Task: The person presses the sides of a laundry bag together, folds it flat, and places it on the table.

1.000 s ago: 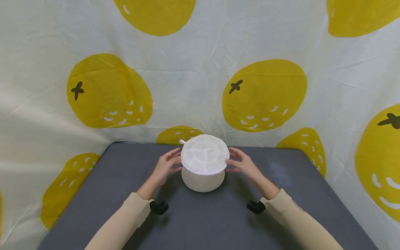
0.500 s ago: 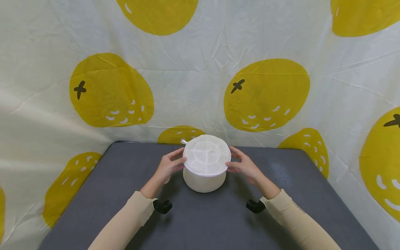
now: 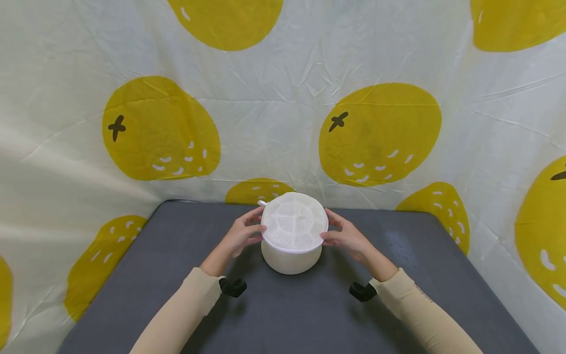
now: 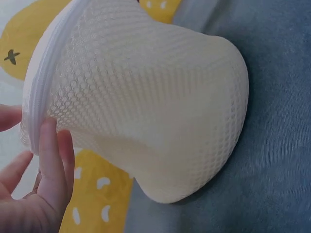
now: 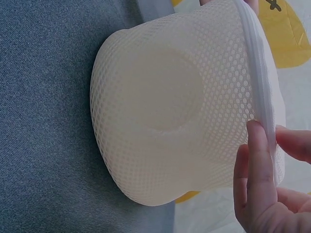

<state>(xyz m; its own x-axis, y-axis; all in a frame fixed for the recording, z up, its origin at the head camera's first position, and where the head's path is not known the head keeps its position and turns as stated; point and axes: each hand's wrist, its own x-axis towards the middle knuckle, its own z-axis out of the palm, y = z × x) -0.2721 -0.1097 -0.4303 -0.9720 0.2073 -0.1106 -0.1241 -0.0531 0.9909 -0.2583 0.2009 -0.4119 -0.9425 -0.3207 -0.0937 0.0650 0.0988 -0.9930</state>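
A round white mesh laundry bag (image 3: 292, 260) with a stiff zippered rim stands on the table in the head view. Its flat mesh top faces up, and a small loop sticks out at the rim's far left. My left hand (image 3: 244, 232) pinches the rim from the left, thumb on top and fingers beneath. On the opposite side, my right hand (image 3: 347, 237) pinches the rim the same way. Both wrist views show the bag's honeycomb side wall (image 4: 146, 92) bulging and creased. A faint round shape (image 5: 165, 90) shows in the wall in the right wrist view.
The dark grey table (image 3: 292, 314) extends around the bag on all sides. Behind it hangs a pale cloth (image 3: 269, 137) printed with yellow fruit, close to the table's far edge. A black wrist device (image 3: 233, 287) sits under the left cuff, another (image 3: 362, 292) under the right.
The left hand has closed in from beside the bag to grip its rim, and the right fingers have settled on the other side. The bag stays in place; the view shifts slightly.
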